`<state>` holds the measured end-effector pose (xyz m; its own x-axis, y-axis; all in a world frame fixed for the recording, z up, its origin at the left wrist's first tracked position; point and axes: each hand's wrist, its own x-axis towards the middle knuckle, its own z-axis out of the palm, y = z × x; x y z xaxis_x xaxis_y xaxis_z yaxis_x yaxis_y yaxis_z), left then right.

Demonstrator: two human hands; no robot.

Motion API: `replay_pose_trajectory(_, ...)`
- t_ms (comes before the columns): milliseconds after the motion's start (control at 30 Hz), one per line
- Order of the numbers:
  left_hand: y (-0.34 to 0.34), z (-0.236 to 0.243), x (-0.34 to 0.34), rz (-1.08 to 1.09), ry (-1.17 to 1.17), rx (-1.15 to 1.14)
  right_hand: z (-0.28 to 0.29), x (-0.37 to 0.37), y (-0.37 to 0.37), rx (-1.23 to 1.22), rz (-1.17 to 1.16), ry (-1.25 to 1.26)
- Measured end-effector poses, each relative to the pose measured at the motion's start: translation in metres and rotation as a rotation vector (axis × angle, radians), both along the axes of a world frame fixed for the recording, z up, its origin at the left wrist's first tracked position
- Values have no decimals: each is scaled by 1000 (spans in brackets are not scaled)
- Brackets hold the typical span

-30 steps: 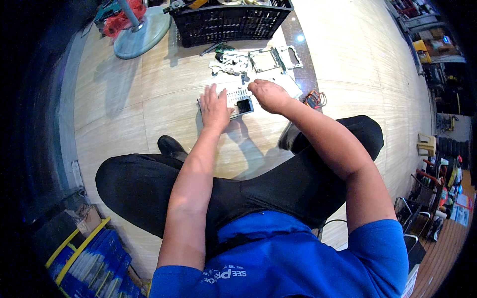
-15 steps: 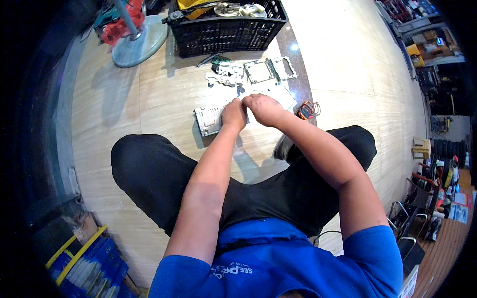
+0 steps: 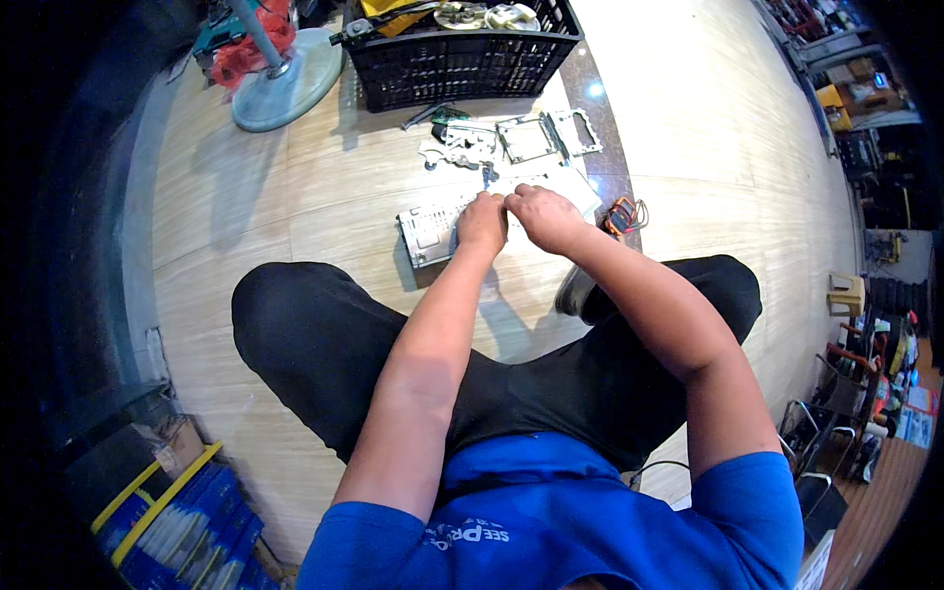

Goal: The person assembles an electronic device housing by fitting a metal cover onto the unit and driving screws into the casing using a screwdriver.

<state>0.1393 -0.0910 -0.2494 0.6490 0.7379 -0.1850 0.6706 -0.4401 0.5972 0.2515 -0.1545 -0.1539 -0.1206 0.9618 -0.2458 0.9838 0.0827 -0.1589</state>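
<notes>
My left hand (image 3: 483, 222) and my right hand (image 3: 546, 218) meet over the floor in front of me, fingers curled and fingertips close together. What they pinch is hidden behind the fingers. Under and left of the left hand lies a silver slotted metal casing (image 3: 424, 238). A pale flat panel (image 3: 580, 187) lies beyond the right hand. Just past the left fingertips sits a small dark part (image 3: 490, 174), too small to name. Farther off are a cut-out metal plate (image 3: 460, 147), a square metal frame (image 3: 548, 152) and a pale bracket (image 3: 593, 145).
A black plastic crate (image 3: 462, 69) with assorted parts stands at the far side. Left of it is a round stand base (image 3: 287, 88). An orange-and-black meter with leads (image 3: 621, 216) lies right of my hands. Blue items with yellow edges (image 3: 177, 521) stand lower left.
The whole view has shifted slightly, so everything appears a little farther right. My hands stay together at the same spot over the metal parts.
</notes>
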Motion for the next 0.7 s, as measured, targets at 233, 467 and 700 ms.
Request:
replay_pose_trajectory(233, 0, 1, 3, 23, 56, -8, -2, -3, -5, -13, -224, 145)
replay_pose_trajectory(467, -7, 1, -3, 75, -41, 5, -5, -6, -6, -91, -169, -6)
replay_pose_trajectory(700, -3, 1, 1, 105, -42, -23, -12, -5, -4, 111, -95, 106)
